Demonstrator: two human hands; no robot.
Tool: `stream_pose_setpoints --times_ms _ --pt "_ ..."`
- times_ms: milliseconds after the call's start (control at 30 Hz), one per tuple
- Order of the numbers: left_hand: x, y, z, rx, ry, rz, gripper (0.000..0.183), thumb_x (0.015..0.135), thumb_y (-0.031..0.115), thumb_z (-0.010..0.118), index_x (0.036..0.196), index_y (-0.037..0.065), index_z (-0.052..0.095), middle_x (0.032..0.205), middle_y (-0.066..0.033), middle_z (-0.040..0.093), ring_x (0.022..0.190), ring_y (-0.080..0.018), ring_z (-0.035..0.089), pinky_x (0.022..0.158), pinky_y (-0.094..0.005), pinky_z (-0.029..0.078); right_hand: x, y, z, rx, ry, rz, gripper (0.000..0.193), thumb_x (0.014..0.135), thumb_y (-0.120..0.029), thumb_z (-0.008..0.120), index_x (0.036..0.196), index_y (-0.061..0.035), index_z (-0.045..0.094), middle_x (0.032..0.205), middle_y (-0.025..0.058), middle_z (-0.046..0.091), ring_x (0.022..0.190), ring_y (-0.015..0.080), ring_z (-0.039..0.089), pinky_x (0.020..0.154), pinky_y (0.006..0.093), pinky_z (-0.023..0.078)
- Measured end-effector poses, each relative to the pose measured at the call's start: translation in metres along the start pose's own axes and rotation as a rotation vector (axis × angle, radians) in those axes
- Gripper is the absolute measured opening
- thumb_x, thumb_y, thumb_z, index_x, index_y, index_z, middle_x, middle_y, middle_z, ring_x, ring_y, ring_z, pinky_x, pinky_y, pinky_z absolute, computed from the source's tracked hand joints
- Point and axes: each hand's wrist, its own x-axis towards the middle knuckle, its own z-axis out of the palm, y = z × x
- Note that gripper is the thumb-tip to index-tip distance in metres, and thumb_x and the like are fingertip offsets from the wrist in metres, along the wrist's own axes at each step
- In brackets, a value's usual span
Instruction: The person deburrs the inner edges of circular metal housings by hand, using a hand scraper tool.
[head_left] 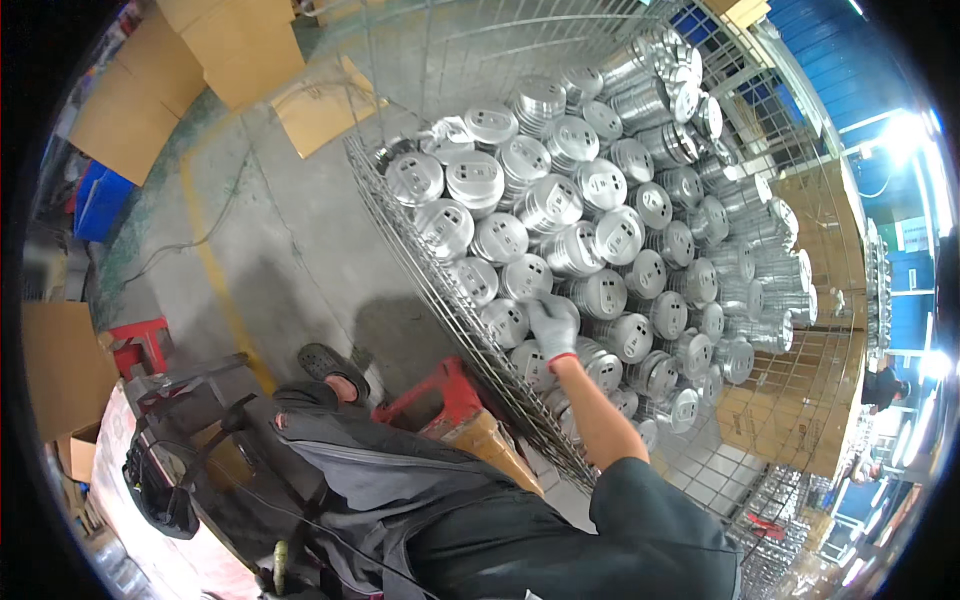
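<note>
My right hand (553, 326), in a light grey glove with a red cuff, reaches over the rim of a wire cage (455, 318). Its fingers are bent and closed over a stack of metal discs near the cage's near side; the fingertips are partly hidden. Around it stand many silver round metal discs (619, 235) in tight stacks, each top showing a slotted line and small dark square holes. Some stacks at the far right lean or lie on their sides (790, 270). My left hand is outside the picture.
A red stool (425, 395) with a cardboard piece (490, 445) stands by the cage. Cardboard sheets (315, 105) lie on the grey floor, beside a blue bin (100, 200). Another red stool (140, 340) is at the left. Cardboard (785, 410) lines the cage's far side.
</note>
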Motion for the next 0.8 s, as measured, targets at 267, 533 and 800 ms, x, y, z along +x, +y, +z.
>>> stream_pose_setpoints --times_ms 267,533,800 --pt "0.035 -0.067 0.034 0.309 0.366 0.009 0.052 0.105 0.038 0.043 0.144 0.003 0.051 0.131 -0.0160 0.060 0.118 -0.0302 0.056 0.103 -0.0422 0.045 -0.069 0.171 -0.141 -0.757 0.146 0.531 0.055 0.090 -0.034 0.063 0.140 -0.0107 0.058 0.137 0.0158 0.064 0.129 0.0334 0.059 0.111 0.0423 0.045" --pt "0.027 -0.068 0.061 0.467 0.424 0.042 0.049 0.103 0.021 0.044 0.146 0.000 0.052 0.132 -0.0147 0.063 0.109 -0.0295 0.062 0.097 -0.0421 0.051 -0.011 0.117 -0.080 -1.081 -0.569 -0.165 0.069 0.087 -0.051 0.064 0.147 -0.0179 0.052 0.154 0.0115 0.048 0.144 0.0336 0.041 0.114 0.0504 0.037" --pt "0.017 -0.054 0.088 0.561 0.467 -0.012 0.051 0.104 0.026 0.043 0.147 0.001 0.052 0.136 -0.0155 0.062 0.115 -0.0308 0.062 0.099 -0.0426 0.051 0.004 0.136 -0.037 -1.348 -0.639 0.074 0.051 0.095 -0.037 0.055 0.143 -0.0197 0.057 0.149 0.0067 0.052 0.138 0.0330 0.045 0.106 0.0585 0.035"
